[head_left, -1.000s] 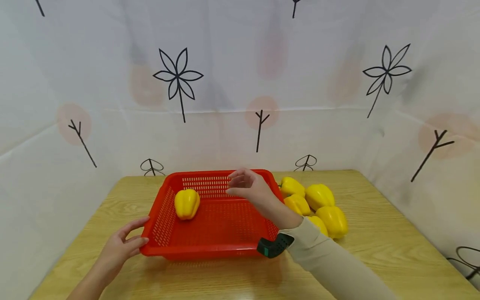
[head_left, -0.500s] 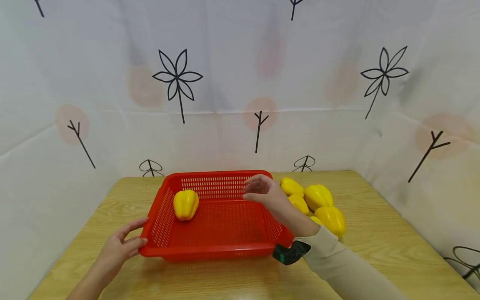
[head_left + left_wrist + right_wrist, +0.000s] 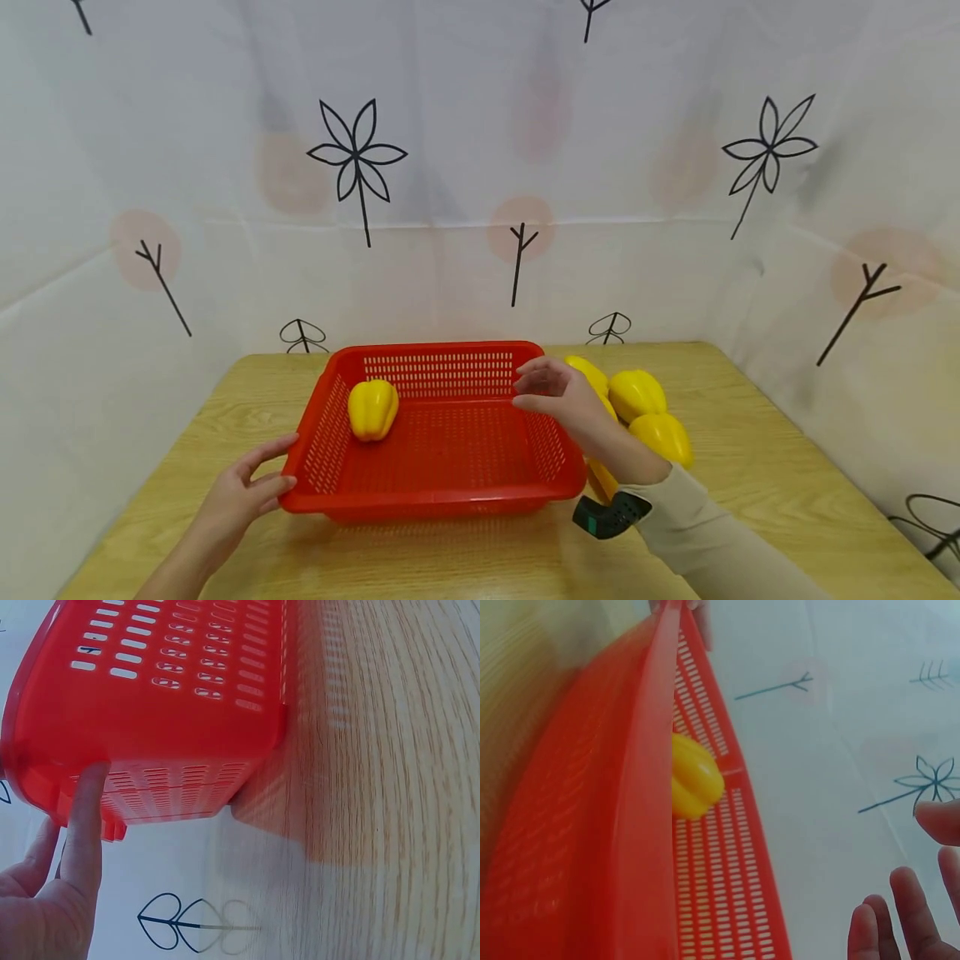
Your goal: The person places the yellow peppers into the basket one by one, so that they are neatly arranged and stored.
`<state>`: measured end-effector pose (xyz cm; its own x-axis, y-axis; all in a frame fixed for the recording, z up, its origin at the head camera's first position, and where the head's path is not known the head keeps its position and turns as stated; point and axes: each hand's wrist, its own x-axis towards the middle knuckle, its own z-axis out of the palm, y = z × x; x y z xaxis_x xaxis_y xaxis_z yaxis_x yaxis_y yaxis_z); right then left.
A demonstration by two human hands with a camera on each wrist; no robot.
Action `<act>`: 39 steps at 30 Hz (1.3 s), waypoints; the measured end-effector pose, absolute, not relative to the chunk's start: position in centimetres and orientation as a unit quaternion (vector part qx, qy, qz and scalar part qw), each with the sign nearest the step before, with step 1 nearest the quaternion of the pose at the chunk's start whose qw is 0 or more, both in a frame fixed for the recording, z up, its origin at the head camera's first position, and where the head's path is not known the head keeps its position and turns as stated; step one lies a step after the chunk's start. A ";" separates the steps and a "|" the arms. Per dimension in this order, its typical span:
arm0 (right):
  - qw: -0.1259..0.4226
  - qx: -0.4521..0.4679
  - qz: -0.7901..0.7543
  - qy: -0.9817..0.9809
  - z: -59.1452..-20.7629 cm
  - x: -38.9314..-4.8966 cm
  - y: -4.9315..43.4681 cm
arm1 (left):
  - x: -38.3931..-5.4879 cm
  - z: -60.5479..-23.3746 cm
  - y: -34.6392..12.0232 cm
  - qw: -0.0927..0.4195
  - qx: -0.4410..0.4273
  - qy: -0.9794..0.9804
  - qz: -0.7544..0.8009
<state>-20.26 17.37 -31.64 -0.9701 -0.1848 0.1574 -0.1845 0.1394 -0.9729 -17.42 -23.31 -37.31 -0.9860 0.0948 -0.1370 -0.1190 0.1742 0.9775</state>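
Pepper [image 3: 372, 410] lies in the basket [image 3: 435, 502] by its left edge, touched by the left hand [image 3: 238, 493], fingers extended; the right hand [image 3: 564, 400], loosely curved, hovers at the right edge near other peppers [image 3: 662, 439].

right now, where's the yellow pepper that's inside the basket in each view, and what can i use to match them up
Head: the yellow pepper is left of centre, below mid-height, inside the red basket near its left wall.
Left wrist: not in it.
Right wrist: just left of centre, about mid-height, partly hidden by the basket's near wall.
Shared landmark: the red basket, in all three views.
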 end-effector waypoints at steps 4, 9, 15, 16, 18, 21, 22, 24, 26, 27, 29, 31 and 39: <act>-0.005 -0.123 -0.643 0.756 -31.7 -19.9 18.0 | -17.5 -37.4 -23.3 0.084 -0.006 0.762 0.642; -0.004 -0.123 -0.642 0.757 -31.9 -19.5 18.7 | -17.4 -37.5 -23.5 0.084 -0.011 0.764 0.640; -0.003 -0.124 -0.642 0.757 -32.2 -19.0 19.8 | -17.3 -37.4 -23.5 0.083 -0.013 0.766 0.637; -0.003 -0.122 -0.641 0.758 -32.3 -19.0 20.0 | -17.3 -37.4 -23.4 0.083 -0.014 0.766 0.637; -0.003 -0.124 -0.641 0.757 -32.3 -18.8 20.5 | -17.4 -37.4 -23.4 0.083 -0.013 0.766 0.638; -0.006 -0.124 -0.639 0.759 -32.5 -18.7 21.2 | -17.4 -37.4 -23.4 0.081 -0.012 0.766 0.638; -0.008 -0.125 -0.638 0.760 -32.6 -18.7 21.4 | -17.4 -37.4 -23.4 0.081 -0.009 0.765 0.638; -0.010 -0.124 -0.633 0.764 -32.7 -18.6 21.9 | -17.4 -37.4 -23.4 0.080 -0.003 0.765 0.639; -0.012 -0.122 -0.626 0.770 -32.9 -18.5 22.3 | -17.5 -37.4 -23.4 0.081 -0.003 0.763 0.641; -0.013 -0.120 -0.624 0.772 -33.0 -18.5 22.5 | -17.5 -37.3 -23.4 0.081 -0.002 0.763 0.641; -0.017 -0.120 -0.616 0.779 -33.1 -18.5 22.9 | -17.5 -37.3 -23.4 0.081 -0.001 0.763 0.641; -0.022 -0.121 -0.612 0.781 -33.2 -18.4 23.3 | -17.5 -37.3 -23.4 0.081 -0.002 0.764 0.640; -0.046 -0.142 -0.594 0.791 -33.7 -18.1 24.8 | -17.5 -37.3 -23.3 0.082 -0.005 0.766 0.638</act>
